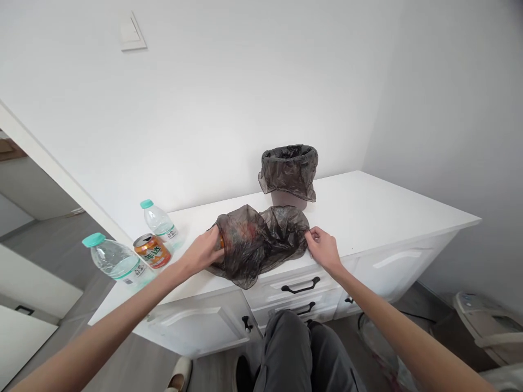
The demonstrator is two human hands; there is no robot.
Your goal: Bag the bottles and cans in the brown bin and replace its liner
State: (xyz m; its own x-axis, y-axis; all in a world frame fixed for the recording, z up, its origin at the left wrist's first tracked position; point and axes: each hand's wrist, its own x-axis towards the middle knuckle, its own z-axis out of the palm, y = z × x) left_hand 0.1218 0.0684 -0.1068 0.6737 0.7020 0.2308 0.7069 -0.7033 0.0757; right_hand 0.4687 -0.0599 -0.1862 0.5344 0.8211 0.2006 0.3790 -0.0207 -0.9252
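Observation:
A thin dark plastic garbage bag (281, 231) lies crumpled along the front of the white cabinet top. My left hand (207, 249) reaches into its left opening, fingers partly covered, closed around an orange can (222, 241). Most of that can shows only as orange and red patches through the plastic. At the bag's right end, my right hand (322, 246) pinches the edge between thumb and fingers. Behind the bag stands a small trash bin (290, 198), lined with another dark bag folded over its rim.
On the left of the cabinet top (392, 218) stand an orange drink can (152, 250) and two clear bottles with teal caps, one nearer (116, 258) and one farther back (159, 220). Drawers with black handles (300, 285) face my legs. A wall rises behind.

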